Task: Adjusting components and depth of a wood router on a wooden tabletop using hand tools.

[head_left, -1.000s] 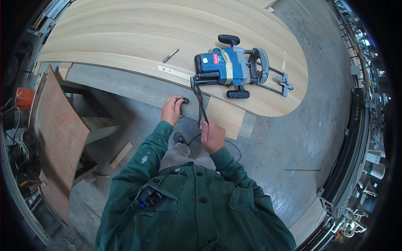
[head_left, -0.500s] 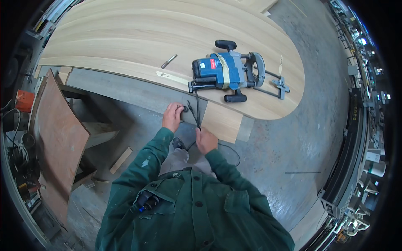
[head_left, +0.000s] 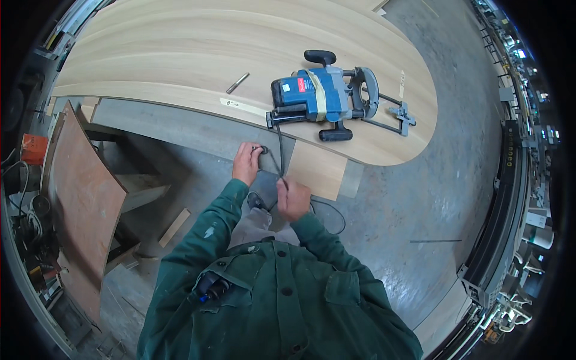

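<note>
A blue plunge router (head_left: 327, 96) with black knobs lies on its side on a large wooden panel (head_left: 180, 45), tape wrapped round its body. Its black power cord (head_left: 281, 147) drops over the panel's near edge. My right hand (head_left: 293, 199) is closed round the cord below the edge. To its left, my left hand (head_left: 244, 163) pinches a dark part of the cord at its fingertips; whether this is a bend or the plug I cannot make out. On the panel, left of the router, lies a short metal rod (head_left: 238, 83).
A brown board (head_left: 84, 204) stands tilted at the left, beside an orange box (head_left: 34, 149). A wood offcut (head_left: 174, 228) and a loop of cord (head_left: 344, 223) lie on the concrete floor (head_left: 384, 240). Long dark machinery (head_left: 498, 210) runs along the right.
The cord between my hands has shifted, and its loose strands by the left fingertips now form a curve toward my right hand. Both hands keep their grip. The view has shifted slightly.
</note>
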A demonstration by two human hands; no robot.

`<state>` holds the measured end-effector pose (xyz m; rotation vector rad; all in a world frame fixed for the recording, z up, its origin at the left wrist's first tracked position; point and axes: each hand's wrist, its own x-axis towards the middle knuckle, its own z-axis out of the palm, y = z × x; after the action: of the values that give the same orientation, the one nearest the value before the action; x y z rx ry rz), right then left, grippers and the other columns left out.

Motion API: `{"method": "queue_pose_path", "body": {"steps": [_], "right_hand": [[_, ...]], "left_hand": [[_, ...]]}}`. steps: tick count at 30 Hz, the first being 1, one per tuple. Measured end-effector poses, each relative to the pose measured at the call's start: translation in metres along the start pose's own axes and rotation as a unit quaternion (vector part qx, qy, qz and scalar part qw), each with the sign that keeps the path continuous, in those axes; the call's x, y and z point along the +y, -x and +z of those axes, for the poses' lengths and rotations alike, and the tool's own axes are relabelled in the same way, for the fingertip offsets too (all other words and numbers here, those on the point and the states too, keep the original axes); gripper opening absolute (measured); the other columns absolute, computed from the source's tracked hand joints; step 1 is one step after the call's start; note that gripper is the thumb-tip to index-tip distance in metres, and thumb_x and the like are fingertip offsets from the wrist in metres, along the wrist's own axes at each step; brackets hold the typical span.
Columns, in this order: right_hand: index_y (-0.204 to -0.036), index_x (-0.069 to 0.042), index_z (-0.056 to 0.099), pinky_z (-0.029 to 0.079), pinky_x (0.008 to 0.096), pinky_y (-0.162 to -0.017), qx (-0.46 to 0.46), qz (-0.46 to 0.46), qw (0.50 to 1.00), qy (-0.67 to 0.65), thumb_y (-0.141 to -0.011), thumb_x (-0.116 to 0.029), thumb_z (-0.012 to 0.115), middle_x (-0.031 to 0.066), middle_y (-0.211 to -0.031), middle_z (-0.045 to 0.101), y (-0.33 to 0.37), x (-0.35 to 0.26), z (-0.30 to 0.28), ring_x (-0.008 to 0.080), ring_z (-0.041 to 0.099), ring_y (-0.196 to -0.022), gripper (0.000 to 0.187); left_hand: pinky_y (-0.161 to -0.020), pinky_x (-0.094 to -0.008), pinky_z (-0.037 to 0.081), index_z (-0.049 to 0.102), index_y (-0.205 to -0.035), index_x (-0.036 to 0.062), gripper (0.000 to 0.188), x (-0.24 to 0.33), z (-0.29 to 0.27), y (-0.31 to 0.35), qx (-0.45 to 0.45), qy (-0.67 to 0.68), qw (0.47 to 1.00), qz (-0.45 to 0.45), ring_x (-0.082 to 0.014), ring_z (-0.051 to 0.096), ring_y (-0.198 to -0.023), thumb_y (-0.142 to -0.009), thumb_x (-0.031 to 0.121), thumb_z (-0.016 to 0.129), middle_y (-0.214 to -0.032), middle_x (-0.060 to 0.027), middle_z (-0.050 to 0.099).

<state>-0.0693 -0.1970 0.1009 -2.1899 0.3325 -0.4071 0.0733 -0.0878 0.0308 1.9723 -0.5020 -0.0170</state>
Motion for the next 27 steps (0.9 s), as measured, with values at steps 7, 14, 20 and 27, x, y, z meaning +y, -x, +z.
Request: {"method": "queue_pose_path", "body": {"steps": [7,14,20,27], "right_hand": [[-0.092,-0.005,0.059,0.047,0.0538,-0.065,-0.035,0.096,0.985,0.140,-0.098,-0.029,0.051,0.0226,-0.077,0.063,0.010,0.018,0.012,0.0436,0.062,-0.072,0.026],[-0.091,-0.009,0.060,0.047,0.0514,-0.060,0.008,0.034,0.997,0.073,-0.097,-0.031,0.054,0.0192,-0.071,0.063,0.025,0.036,-0.014,0.0420,0.062,-0.067,0.023],[-0.093,-0.010,0.059,0.048,0.0503,-0.059,-0.034,0.120,0.952,0.278,-0.092,-0.031,0.060,0.0156,-0.072,0.064,0.037,0.100,-0.069,0.0393,0.063,-0.067,0.021],[-0.116,-0.010,0.059,0.048,0.0453,-0.082,-0.016,0.037,0.943,0.330,-0.082,-0.025,0.067,0.0141,-0.105,0.061,0.000,0.129,-0.080,0.0349,0.057,-0.096,0.038]], "left_hand": [[-0.078,-0.0371,0.049,0.061,-0.097,0.0006,0.013,0.010,0.002,0.002,-0.015,-0.011,0.997,0.073,-0.0331,0.062,-0.088,-0.095,0.013,0.057,-0.093,-0.0163,0.062],[-0.072,-0.0327,0.054,0.054,-0.105,0.0024,0.016,-0.019,0.007,-0.002,-0.009,0.184,0.965,-0.189,-0.0200,0.064,-0.076,-0.100,0.017,0.052,-0.093,-0.0094,0.062],[-0.055,-0.0288,0.055,0.047,-0.127,0.0094,0.029,0.030,-0.013,-0.006,-0.122,0.368,0.843,-0.373,-0.0129,0.060,-0.064,-0.104,0.027,0.043,-0.080,-0.0026,0.056],[-0.052,-0.0259,0.048,0.051,-0.134,0.0139,0.037,0.162,-0.057,0.003,-0.595,0.195,0.754,-0.196,-0.0100,0.056,-0.059,-0.097,0.015,0.045,-0.069,-0.0028,0.052]]}}
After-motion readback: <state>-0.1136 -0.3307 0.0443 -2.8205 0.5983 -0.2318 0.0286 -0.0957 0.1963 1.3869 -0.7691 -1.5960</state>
